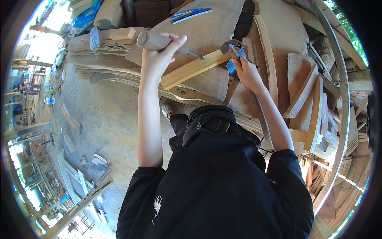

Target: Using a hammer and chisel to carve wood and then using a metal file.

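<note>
My left hand [156,57] is closed around the wooden handle of a chisel [149,40]. The chisel's metal blade slants down to the right, its tip at the top face of a squared light wood bar [187,74]. Marks show on the bar near that tip. At the bar's right end my right hand [247,73] is closed, with a blue piece [231,68] and something greyish at its fingers. What exactly it grips is hidden. Just beyond the fingers sits a dark rounded object [230,46], its kind unclear.
The bar lies on a rough plank bench [217,85]. A blue pen [187,12] and a black ruler [192,16] lie at the far side. A small wood block [122,34] rests at far left. Offcuts [302,95] lean at right; slats [81,179] lie on the floor at left.
</note>
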`<state>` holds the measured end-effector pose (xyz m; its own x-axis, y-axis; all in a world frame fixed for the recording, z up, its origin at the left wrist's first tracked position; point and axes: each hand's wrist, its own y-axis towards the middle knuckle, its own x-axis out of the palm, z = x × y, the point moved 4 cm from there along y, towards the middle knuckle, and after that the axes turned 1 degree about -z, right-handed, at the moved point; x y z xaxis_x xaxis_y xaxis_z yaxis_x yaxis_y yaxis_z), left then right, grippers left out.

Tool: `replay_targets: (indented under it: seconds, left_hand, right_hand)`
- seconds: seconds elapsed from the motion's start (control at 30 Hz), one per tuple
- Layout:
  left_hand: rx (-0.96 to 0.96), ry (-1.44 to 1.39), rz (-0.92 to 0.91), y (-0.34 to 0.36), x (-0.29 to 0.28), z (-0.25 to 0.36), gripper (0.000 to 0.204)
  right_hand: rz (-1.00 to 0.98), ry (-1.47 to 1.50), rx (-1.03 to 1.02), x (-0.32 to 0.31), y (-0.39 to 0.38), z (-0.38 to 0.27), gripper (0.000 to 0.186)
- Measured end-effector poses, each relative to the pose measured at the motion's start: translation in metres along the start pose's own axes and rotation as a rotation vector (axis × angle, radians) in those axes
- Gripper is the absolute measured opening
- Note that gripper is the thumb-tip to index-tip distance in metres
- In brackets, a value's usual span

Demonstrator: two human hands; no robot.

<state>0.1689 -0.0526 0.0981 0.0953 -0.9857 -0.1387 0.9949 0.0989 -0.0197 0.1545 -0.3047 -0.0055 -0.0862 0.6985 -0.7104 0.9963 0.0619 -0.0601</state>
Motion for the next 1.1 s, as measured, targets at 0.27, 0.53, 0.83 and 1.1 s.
replay_targets:
  seconds: [0.27,0.53,0.83,1.1]
  left_hand:
    - [0.052,-0.181,0.102,-0.032,-0.014,-0.020,0.027]
    - [0.123,-0.318,0.263,-0.033,-0.009,-0.042,0.027]
    - [-0.197,-0.951,0.429,0.017,-0.029,-0.144,0.042]
    - [-0.660,-1.064,0.073,0.071,-0.031,-0.183,0.055]
  right_hand:
    - [-0.006,-0.085,0.028,0.019,0.011,0.018,0.040]
    - [-0.036,-0.143,0.133,0.023,0.006,0.014,0.039]
    - [-0.074,-0.035,0.185,-0.009,0.011,0.017,0.038]
    - [0.438,-0.363,0.157,-0.109,0.009,0.093,0.030]
